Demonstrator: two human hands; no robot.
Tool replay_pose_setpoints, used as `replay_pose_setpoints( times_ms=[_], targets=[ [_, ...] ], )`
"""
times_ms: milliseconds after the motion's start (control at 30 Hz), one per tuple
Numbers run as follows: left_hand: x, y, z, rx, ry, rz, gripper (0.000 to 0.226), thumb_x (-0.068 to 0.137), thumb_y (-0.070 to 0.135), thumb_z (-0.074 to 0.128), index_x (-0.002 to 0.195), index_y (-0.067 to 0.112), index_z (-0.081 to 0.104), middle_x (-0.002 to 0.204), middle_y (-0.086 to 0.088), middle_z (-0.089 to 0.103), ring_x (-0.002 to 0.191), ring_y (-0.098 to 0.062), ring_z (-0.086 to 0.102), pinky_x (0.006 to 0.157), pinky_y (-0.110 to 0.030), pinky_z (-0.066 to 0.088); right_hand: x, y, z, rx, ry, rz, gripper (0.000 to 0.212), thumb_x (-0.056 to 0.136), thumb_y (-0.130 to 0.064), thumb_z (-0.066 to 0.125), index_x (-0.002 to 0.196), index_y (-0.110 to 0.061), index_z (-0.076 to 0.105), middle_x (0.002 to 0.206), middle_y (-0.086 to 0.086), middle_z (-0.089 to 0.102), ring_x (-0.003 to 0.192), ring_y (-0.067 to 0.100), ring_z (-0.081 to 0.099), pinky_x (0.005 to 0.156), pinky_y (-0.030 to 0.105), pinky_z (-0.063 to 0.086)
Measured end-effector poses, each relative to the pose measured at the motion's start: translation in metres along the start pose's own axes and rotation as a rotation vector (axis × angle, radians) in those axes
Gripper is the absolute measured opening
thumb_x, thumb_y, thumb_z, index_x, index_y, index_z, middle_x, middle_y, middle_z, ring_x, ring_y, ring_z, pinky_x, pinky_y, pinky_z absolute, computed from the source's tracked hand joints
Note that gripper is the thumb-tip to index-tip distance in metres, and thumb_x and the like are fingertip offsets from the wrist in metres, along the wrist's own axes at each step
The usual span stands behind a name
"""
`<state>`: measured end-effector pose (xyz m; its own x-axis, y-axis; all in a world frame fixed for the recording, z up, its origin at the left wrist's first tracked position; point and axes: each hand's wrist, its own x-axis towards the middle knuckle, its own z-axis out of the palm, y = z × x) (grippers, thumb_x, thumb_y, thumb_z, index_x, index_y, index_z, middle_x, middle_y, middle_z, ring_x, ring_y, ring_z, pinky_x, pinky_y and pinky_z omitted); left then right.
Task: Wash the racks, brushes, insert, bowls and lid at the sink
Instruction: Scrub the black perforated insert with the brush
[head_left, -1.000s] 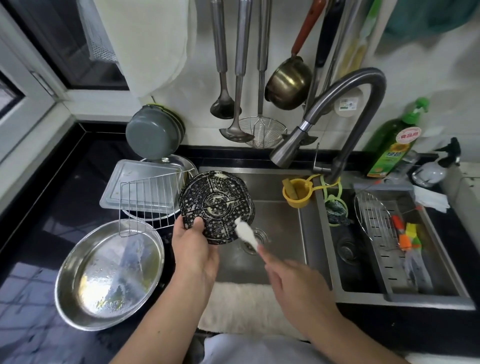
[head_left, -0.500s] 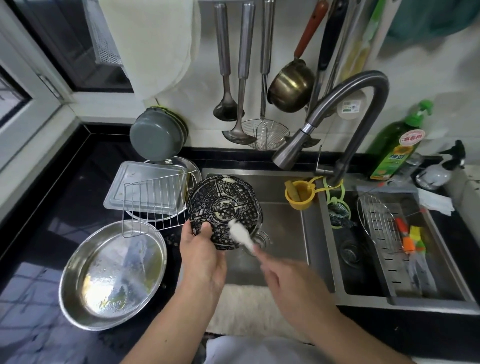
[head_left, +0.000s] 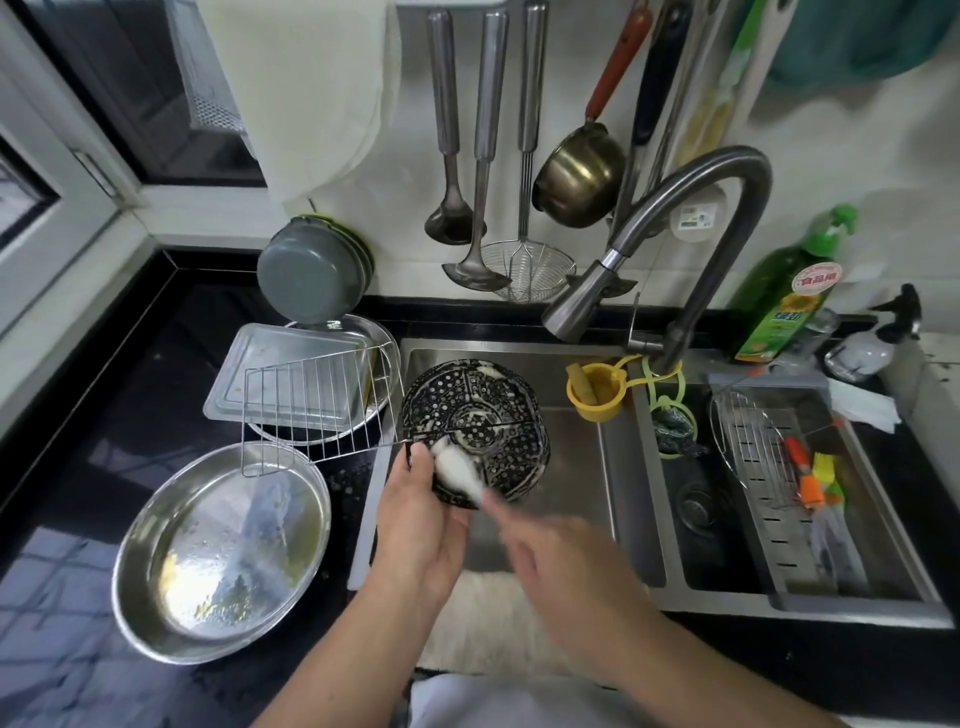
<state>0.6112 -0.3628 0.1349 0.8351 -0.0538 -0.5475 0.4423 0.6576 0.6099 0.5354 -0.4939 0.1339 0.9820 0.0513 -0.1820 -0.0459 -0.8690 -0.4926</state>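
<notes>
Steel sink (head_left: 566, 525) with two basins: over the left one a black perforated insert (head_left: 475, 428) is held tilted on its edge, foam streaking its ribs and holes; the left hand (head_left: 421, 519) grips its lower rim, thumb on the face; the right hand (head_left: 566, 566) (motion-blurred) is curled round a brush (head_left: 457, 470) whose white soapy head lies against the insert beside that thumb; the right basin holds a slotted tray (head_left: 779, 509) carrying a round wire rack (head_left: 748, 441) and orange and yellow-green brushes (head_left: 810, 480); a yellow cup (head_left: 595, 397) hangs at the divider; on the black counter (head_left: 104, 395) a wet steel bowl (head_left: 218, 556) sits near a square wire rack (head_left: 317, 410) leaning over a flat metal tray (head_left: 291, 379).
</notes>
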Motion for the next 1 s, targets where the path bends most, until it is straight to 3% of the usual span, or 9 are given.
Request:
replay_pose_setpoints(
  times_ms=[233,333,400,500,633,733,833,900,1000],
  targets=[
    [0.010,0.007,-0.014,0.027,0.125,0.005,0.032,0.112,0.005,0.034,0.127,0.010,0.062,0.120,-0.015,0.075,0.099,-0.026,0.077,0.075,-0.041,0.064,0.022,0.048,-0.021,0.203,0.264,0.163,0.043,0.104,-0.037,0.047,0.145,-0.049,0.042,0.053,-0.007,0.052,0.043,0.006,0.042,0.040,0.026,0.036],
    [0.014,0.016,-0.021,0.071,0.137,0.016,0.051,0.106,-0.009,0.033,0.144,0.018,0.054,0.130,-0.015,0.069,0.108,-0.029,0.074,0.084,-0.045,0.062,0.002,0.052,-0.024,0.410,0.324,0.224,0.045,0.103,-0.042,0.045,0.148,-0.039,0.043,0.074,-0.023,0.059,0.067,-0.005,0.053,0.060,0.017,0.042],
    [0.013,0.018,-0.023,0.104,0.122,-0.001,0.065,0.102,-0.015,0.032,0.146,0.029,0.052,0.127,-0.008,0.068,0.108,-0.029,0.073,0.089,-0.048,0.060,0.000,0.058,-0.017,0.552,0.276,0.425,0.043,0.103,-0.045,0.045,0.137,-0.024,0.059,0.096,-0.009,0.066,0.089,0.006,0.059,0.078,0.032,0.050],
    [0.008,0.016,-0.027,0.195,-0.005,-0.096,0.063,0.095,-0.020,0.032,0.141,0.012,0.059,0.126,-0.015,0.072,0.112,-0.034,0.072,0.091,-0.049,0.060,0.002,0.059,-0.003,0.995,0.239,0.660,0.038,0.105,-0.039,0.047,0.113,-0.006,0.064,0.061,0.001,0.039,0.052,0.012,0.035,0.048,0.031,0.031],
    [0.006,0.012,-0.045,0.359,-0.169,-0.233,0.080,0.077,-0.032,0.034,0.146,0.004,0.049,0.133,-0.018,0.068,0.119,-0.033,0.069,0.095,-0.042,0.060,-0.001,0.054,0.000,1.240,0.250,0.702,0.031,0.106,-0.035,0.047,0.114,-0.009,0.063,0.058,-0.004,0.029,0.048,0.009,0.022,0.046,0.026,0.019],
    [0.006,0.016,-0.055,0.470,-0.360,-0.253,0.096,0.068,-0.030,0.051,0.149,0.022,0.041,0.135,-0.011,0.069,0.125,-0.027,0.066,0.106,-0.038,0.053,-0.002,0.063,0.000,1.260,0.289,0.725,0.031,0.107,-0.034,0.048,0.113,-0.008,0.064,0.057,-0.005,0.029,0.047,0.008,0.023,0.042,0.024,0.021],
    [0.030,0.021,-0.073,1.091,-0.430,0.065,0.090,0.089,-0.018,0.062,0.149,0.044,0.036,0.142,-0.003,0.061,0.122,-0.020,0.066,0.111,-0.032,0.047,-0.005,0.070,-0.001,1.246,0.308,0.724,0.032,0.106,-0.035,0.049,0.113,-0.008,0.064,0.057,-0.005,0.030,0.046,0.008,0.024,0.041,0.024,0.022],
    [0.048,0.025,-0.083,1.549,-0.418,0.468,0.076,0.092,-0.006,0.065,0.152,0.037,0.045,0.134,0.006,0.057,0.113,-0.017,0.067,0.107,-0.037,0.052,-0.004,0.071,-0.001,1.233,0.308,0.715,0.032,0.106,-0.036,0.049,0.112,-0.008,0.065,0.056,-0.005,0.031,0.046,0.008,0.024,0.042,0.024,0.022],
    [0.069,0.039,-0.084,2.021,-0.492,1.030,0.054,0.080,0.003,0.080,0.129,0.019,0.064,0.108,-0.002,0.066,0.066,-0.028,0.070,0.056,-0.041,0.061,-0.003,0.067,-0.002,1.211,0.297,0.711,0.030,0.106,-0.034,0.048,0.110,-0.009,0.066,0.056,-0.005,0.030,0.047,0.009,0.023,0.044,0.025,0.021]
  ],
)
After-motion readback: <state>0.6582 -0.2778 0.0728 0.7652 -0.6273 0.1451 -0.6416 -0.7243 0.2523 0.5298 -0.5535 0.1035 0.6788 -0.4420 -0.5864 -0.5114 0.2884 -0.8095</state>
